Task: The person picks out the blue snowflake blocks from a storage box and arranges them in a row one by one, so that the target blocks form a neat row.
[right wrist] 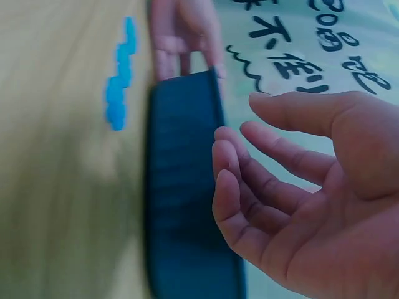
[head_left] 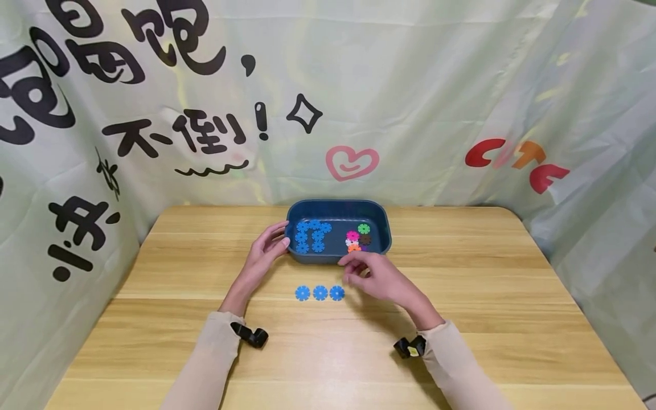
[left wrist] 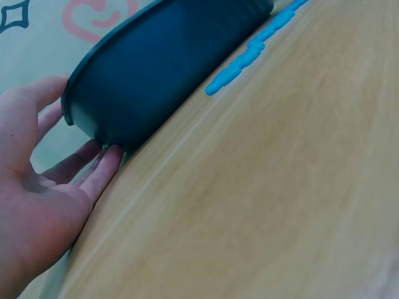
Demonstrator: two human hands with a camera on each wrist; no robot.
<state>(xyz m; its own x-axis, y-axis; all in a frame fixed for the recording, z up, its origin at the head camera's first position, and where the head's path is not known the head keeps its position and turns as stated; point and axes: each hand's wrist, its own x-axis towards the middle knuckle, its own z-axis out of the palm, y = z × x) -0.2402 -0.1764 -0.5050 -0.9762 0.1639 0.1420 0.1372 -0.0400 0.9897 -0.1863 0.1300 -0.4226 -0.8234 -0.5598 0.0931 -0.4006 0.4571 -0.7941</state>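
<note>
A dark blue rectangular box (head_left: 339, 259) sits on the table. Blue notched plastic discs (head_left: 318, 235) lie in its left part, and discs of several other colours (head_left: 353, 235) in its right part. My left hand (head_left: 263, 249) rests its thumb and fingers against the box's left end, outside the wall, as the left wrist view also shows. By the front rim, towards the right, is my right hand (head_left: 378, 276). In the right wrist view its fingers (right wrist: 274, 193) are loosely bent with nothing between them. Three blue discs (head_left: 320, 293) lie in a row in front of the box.
The wooden table (head_left: 328, 364) reaches back to a pale fabric curtain (head_left: 420, 114) with printed characters and a pink heart. Curtain also hangs along both sides. A small black camera (head_left: 251, 335) is on the left wrist, another (head_left: 410, 347) on the right.
</note>
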